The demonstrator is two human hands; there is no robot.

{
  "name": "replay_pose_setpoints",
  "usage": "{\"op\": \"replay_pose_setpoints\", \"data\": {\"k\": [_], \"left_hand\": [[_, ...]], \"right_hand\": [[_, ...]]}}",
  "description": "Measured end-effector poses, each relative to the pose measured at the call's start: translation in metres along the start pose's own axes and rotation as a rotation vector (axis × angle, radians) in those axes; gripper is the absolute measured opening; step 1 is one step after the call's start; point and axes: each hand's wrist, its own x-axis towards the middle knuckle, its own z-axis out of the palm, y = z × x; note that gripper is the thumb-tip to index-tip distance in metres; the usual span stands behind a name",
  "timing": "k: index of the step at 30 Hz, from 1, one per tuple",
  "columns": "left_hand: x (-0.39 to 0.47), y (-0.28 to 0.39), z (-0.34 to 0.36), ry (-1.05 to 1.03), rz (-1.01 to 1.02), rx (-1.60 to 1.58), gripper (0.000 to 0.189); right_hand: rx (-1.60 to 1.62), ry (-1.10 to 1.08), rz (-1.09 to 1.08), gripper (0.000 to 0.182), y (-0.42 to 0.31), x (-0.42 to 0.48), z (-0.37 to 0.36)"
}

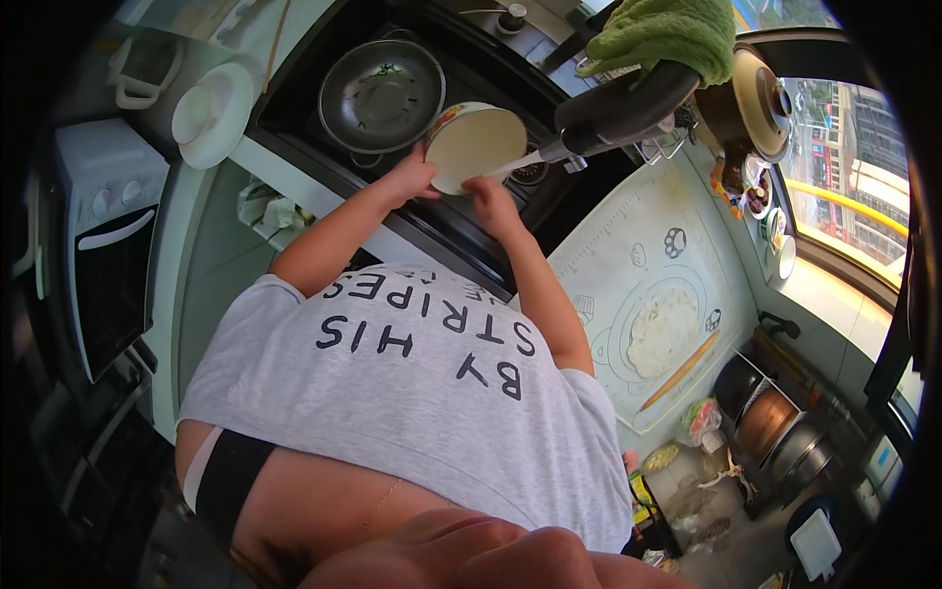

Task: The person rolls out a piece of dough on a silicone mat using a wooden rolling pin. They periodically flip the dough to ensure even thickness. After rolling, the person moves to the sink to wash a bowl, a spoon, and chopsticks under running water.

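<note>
An enamel bowl (477,143), cream inside with a flowered outer wall, is tilted over the black sink (441,213). My left hand (412,177) grips it by its left side, with some fingers hidden. At the lower right rim, the curled fingers of my right hand (491,204) hold the bowl. Water (521,163) runs from the dark faucet (563,146) towards the bowl's right rim, beside my right hand. Just left of the bowl sits a round two-handled metal pan (383,96) with dark green scraps inside.
Over the faucet's neck hangs a green cloth (666,37). On the right, a baking mat (625,265) bears flattened dough (664,331) and a wooden rolling pin (678,370). A lidded pot (747,103) stands by the window. White dishes (221,121) lie on the left counter.
</note>
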Motion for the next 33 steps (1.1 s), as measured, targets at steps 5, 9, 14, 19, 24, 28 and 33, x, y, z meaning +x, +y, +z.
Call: {"op": "replay_pose_setpoints", "data": {"k": [5, 9, 14, 19, 24, 28, 33], "left_hand": [[0.009, 0.001, -0.03, 0.174, 0.178, 0.252, 0.07], [0.002, 0.004, -0.044, 0.246, 0.198, 0.281, 0.075], [-0.009, 0.001, -0.06, 0.373, 0.243, 0.209, 0.073], [-0.025, 0.0, -0.077, 0.407, 0.226, 0.085, 0.072], [-0.023, 0.006, -0.093, 0.423, 0.122, -0.074, 0.058], [-0.005, 0.015, -0.117, 0.329, -0.027, -0.091, 0.043], [-0.013, 0.012, -0.114, 0.366, -0.018, 0.104, 0.041]], "right_hand": [[0.048, 0.186, 0.104, 0.014, 0.007, 0.024, -0.007], [-0.12, 0.267, 0.194, 0.018, 0.027, 0.055, 0.015], [-0.424, 0.428, 0.301, 0.032, 0.092, 0.06, 0.01], [-0.228, -0.022, 0.362, 0.066, 0.086, 0.054, -0.01], [0.249, 0.229, 0.66, 0.065, 0.078, 0.034, 0.035], [0.446, 0.356, 0.825, 0.058, 0.107, 0.019, 0.071], [0.776, 0.428, 0.995, 0.052, 0.06, 0.019, 0.047]]}}
